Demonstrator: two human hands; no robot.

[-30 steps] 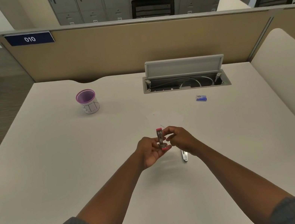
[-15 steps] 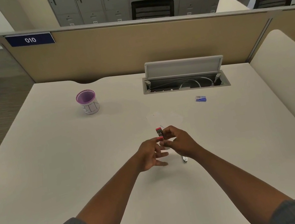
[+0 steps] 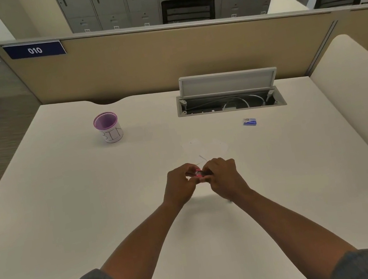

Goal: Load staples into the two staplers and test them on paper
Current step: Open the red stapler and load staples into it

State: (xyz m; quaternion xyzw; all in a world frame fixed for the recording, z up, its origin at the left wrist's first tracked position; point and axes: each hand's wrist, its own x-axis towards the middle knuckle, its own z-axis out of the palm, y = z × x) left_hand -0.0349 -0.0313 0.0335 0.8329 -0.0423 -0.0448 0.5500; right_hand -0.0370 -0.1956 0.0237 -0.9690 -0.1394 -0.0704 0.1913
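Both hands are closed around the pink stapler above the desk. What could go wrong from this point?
1. The pink stapler is tiny and mostly hidden between the left hand and right hand; a slipping grip could drop it or spill staples.
2. The paper slips lie loose just beyond the hands and could be knocked aside.
3. The staple box sits well off to the right, so reloading needs a reach.
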